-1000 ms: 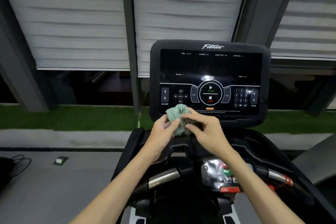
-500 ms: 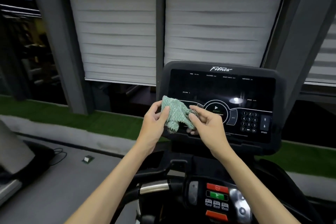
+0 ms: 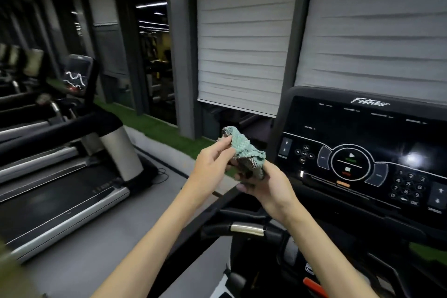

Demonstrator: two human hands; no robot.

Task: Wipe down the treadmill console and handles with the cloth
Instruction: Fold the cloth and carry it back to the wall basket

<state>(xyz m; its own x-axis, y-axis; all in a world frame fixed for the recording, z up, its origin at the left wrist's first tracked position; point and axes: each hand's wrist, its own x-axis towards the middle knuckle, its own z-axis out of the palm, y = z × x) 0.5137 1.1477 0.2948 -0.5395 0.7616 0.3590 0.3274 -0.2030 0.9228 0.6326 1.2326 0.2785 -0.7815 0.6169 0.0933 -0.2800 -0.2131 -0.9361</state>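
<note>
Closest to the camera, low in the head view, the treadmill's handle with its metal grip plate runs across beneath the forearms, and neither hand touches it. Just above it, the left hand pinches an upper edge of the cloth between thumb and fingers. The right hand has its fingers curled round the bunched lower part. Both hands are therefore clamped on the cloth, which hangs in the air just beside the left edge of the console, apart from it as far as can be seen. It is a green, nubbly cloth with a mesh-like backing showing where it folds. It looks light, soft and limp, likely to flop and bunch rather than keep a shape. It would probably handle best folded into a flat pad and held across the palm, fingers spread behind it. The console's glossy dark face with printed keys looks smooth and rigid, so light, even pressure seems wise there. Farther off, a neighbouring treadmill stands to the left and grey blinds hang behind.
</note>
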